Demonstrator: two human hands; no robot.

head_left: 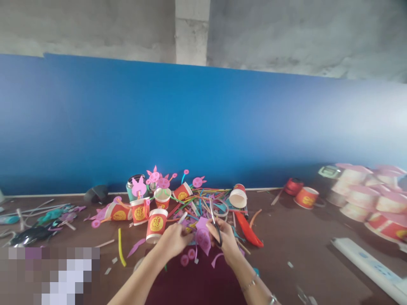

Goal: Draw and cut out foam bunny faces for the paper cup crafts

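My right hand (225, 238) is closed around a pair of scissors (217, 233) with dark handles, blades pointing up and away from me. Its fingertips also meet the edge of a purple paper cut-out (202, 240) with a pink round shape on it. On the other side of that paper my left hand (177, 239) has its fingers curled together over loose scraps; whatever they hold is hidden. Two small pink paper discs (187, 256) lie just below. Close to the left hand, a red and white paper cup (156, 225) stands upside down.
Behind the hands spreads a heap of coloured sticks (206, 197) and paper cups with pink pig cut-outs (139, 188). A red flat piece (249, 231) lies to the right. Stacked cups (359, 197) and a white power strip (369, 260) occupy the far right. A blue panel (203, 127) borders the table.
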